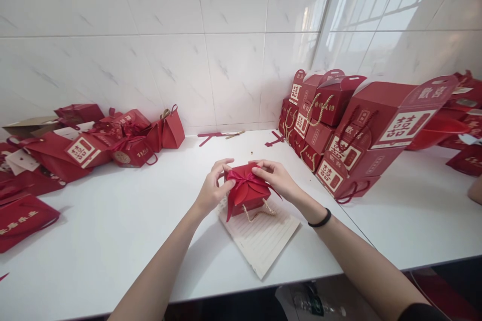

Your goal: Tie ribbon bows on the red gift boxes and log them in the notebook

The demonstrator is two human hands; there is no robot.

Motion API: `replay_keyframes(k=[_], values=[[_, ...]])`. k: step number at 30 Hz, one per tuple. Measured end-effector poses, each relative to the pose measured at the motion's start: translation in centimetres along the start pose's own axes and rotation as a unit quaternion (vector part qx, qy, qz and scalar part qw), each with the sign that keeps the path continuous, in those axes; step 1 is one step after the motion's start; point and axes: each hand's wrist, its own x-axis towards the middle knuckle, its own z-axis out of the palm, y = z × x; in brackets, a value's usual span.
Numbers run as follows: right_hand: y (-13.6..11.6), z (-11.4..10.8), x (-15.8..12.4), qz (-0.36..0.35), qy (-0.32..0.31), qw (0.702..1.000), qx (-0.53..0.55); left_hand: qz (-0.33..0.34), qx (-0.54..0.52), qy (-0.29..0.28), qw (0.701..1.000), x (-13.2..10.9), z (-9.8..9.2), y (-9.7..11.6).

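A small red gift box (250,194) with petal-like top flaps and a twisted cream cord handle sits on a lined paper pad (265,246). Across its top lies a dark pink ribbon (245,177) tied in a bow, with tails hanging down the front and the right side. My left hand (215,185) grips the box and bow at the left, its thumb on the ribbon. On the right side, my right hand (275,178) pinches the bow against the box top, thumb and fingers bent. A black band is round my right wrist.
Stacked red boxes (350,135) with cord handles stand at the right. Several red gift boxes (86,148) lie at the left. Ribbon pieces (209,136) lie near the tiled wall. A plastic bottle (314,305) shows below the white table's (150,241) front edge.
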Motion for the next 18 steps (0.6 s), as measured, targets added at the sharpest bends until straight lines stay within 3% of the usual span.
replay_keyframes(k=[5, 8, 15, 18], values=[[0.1, -0.2, 0.2, 0.006, 0.006, 1.000, -0.020, 0.087, 0.159, 0.076, 0.981, -0.1, 0.2, -0.4], [0.4, -0.5, 0.4, 0.011, -0.001, 0.999, -0.031, 0.119, 0.198, 0.115, 0.966, -0.1, 0.5, -0.7], [0.4, -1.0, 0.4, 0.019, -0.007, 0.996, -0.092, 0.049, 0.170, 0.124, 0.976, -0.2, 1.1, -0.6], [0.1, -1.1, 0.3, 0.031, -0.033, 0.996, -0.071, 0.019, 0.148, 0.116, 0.982, -0.3, 1.3, -0.6]])
